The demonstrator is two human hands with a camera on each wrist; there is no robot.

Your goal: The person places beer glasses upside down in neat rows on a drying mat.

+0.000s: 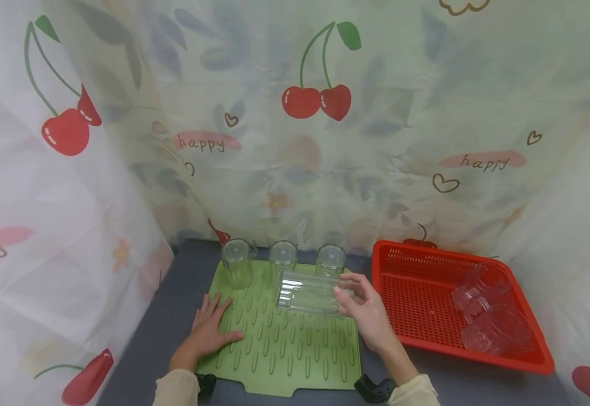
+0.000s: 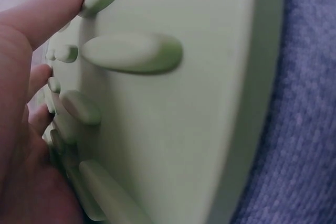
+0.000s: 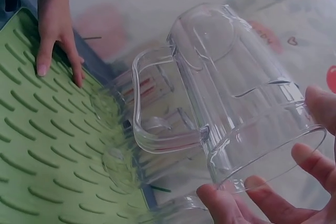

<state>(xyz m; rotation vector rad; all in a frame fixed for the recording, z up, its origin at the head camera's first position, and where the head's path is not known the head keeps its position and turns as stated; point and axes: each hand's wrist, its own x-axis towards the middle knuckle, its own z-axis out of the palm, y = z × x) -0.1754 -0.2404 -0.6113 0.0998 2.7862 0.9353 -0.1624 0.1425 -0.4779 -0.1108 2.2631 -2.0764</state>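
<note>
Fingers (image 3: pixel 315 163) of right hand (image 1: pixel 368 316) curled round rim end of clear mug (image 1: pixel 307 293), mug on its side in air, handle up, just off fingertips over green drying mat (image 1: pixel 295 361); left hand (image 1: pixel 208 332) flat, fingers spread, pressing mat's near-left edge; three upturned mugs (image 1: pixel 282 256) beyond fingers in back row; red basket (image 1: pixel 422 304) right of hand, more glassware inside. Judged step: carrying mug to mat; next calls for turning mouth down, setting it clear of back row

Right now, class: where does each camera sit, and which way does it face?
Head: on the head, looking down at both hands, green drying mat and red basket.
Left wrist: beside the left hand, facing the mat's ridges.
Right wrist: facing the clear mug in the right hand's fingers.
All views share the mat.
</note>
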